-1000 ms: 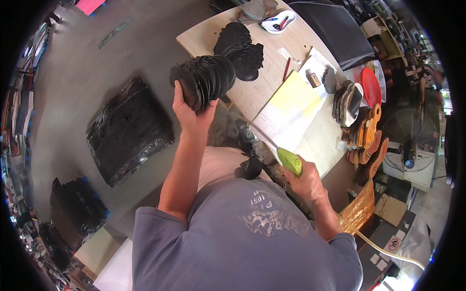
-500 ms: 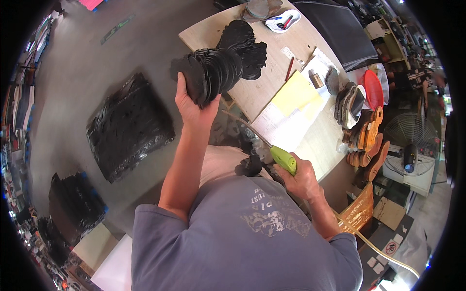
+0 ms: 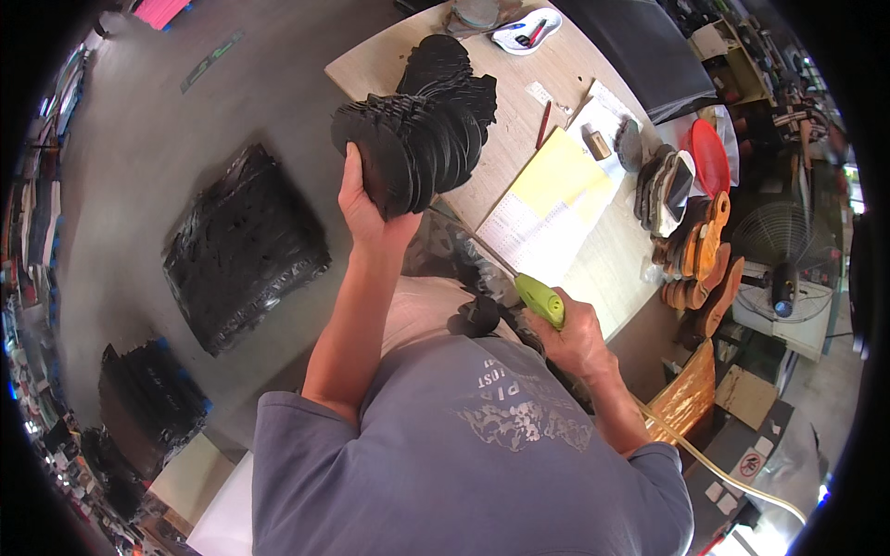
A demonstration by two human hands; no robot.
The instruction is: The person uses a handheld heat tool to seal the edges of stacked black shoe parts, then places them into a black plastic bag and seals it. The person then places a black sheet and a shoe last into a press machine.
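Note:
My left hand (image 3: 373, 211) is closed around the near end of a thick stack of black insole-shaped pieces (image 3: 419, 153), thumb on the outer face. The stack is tilted and fanned out at the table's left edge. Behind it more black pieces (image 3: 436, 65) lie on the table, partly covered by the stack. In front of my body, my right hand (image 3: 573, 338) is wrapped round the green handle of an air blow gun (image 3: 539, 299). Its thin metal nozzle points up and left toward the stack, apart from it. A pale hose (image 3: 714, 468) runs off to the lower right.
The pale wooden table (image 3: 612, 287) bears yellow and white papers (image 3: 556, 181), a red pen (image 3: 543, 125) and a white sole-shaped tray (image 3: 527, 32). Brown shoe forms (image 3: 718, 232) stand at its right edge, near a fan (image 3: 783, 269). A black wrapped bundle (image 3: 246, 250) lies on the floor.
The black stack in my left hand has spread wider and shifted right. The view has shifted slightly. My right hand keeps its hold on the air blow gun.

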